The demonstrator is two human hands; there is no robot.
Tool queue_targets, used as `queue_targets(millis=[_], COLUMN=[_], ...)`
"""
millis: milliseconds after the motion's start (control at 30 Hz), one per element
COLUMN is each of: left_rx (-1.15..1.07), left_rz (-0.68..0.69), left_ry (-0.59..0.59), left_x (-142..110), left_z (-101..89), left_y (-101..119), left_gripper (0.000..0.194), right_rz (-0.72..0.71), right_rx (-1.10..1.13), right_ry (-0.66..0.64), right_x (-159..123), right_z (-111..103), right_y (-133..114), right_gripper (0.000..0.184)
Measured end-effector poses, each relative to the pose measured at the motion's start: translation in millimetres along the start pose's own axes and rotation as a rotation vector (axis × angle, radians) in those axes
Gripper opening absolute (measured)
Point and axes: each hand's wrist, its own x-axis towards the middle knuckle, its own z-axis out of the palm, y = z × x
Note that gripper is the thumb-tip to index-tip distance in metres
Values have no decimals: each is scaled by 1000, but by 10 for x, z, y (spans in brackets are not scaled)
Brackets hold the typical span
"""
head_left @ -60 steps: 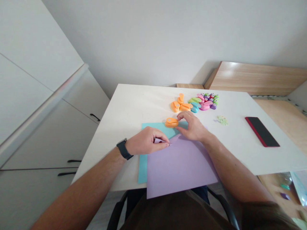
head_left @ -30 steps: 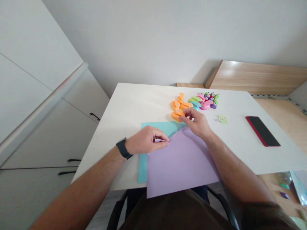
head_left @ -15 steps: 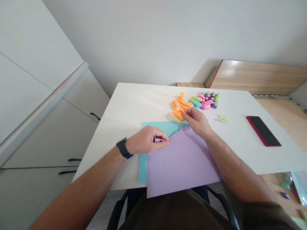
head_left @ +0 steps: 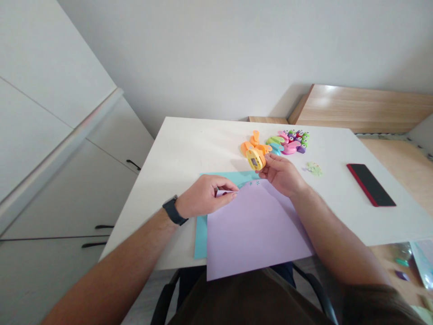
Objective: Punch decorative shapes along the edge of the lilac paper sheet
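A purple paper sheet (head_left: 252, 230) lies over a light blue sheet (head_left: 200, 234) at the near edge of the white table (head_left: 189, 144). My left hand (head_left: 204, 195), with a dark watch on the wrist, pinches the purple sheet's far left corner. My right hand (head_left: 282, 174) holds an orange paper punch (head_left: 255, 159) lifted and tipped, its underside facing me, just beyond the sheets. Small punched holes show near the purple sheet's far edge.
A cluster of coloured punches (head_left: 284, 142) in orange, green, pink and purple sits further back. Green paper scraps (head_left: 314, 169) lie to the right, then a red-edged phone (head_left: 371, 185). White cabinets (head_left: 50, 149) stand left, a wooden bed frame (head_left: 365, 110) behind.
My right hand carried the orange punch off the sheets toward the pile, then lifted and turned it underside up. My left hand kept its pinch on the purple corner.
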Motion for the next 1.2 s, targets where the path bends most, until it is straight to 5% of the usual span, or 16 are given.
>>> queue_targets(millis=[500, 667, 900, 1200], left_rx=[355, 444, 471, 439], left_rz=[158, 202, 278, 243], left_ry=[416, 614, 563, 677], left_x=[74, 158, 355, 524], left_z=[14, 146, 337, 498], left_y=[-133, 6, 281, 228], left_gripper=[16, 15, 15, 13], right_rz=[116, 112, 95, 73], right_rx=[198, 225, 227, 242], right_ry=[-84, -101, -126, -121], right_x=[6, -11, -26, -3], right_z=[42, 47, 51, 29], right_y=[33, 21, 15, 62], right_gripper=[19, 17, 17, 18])
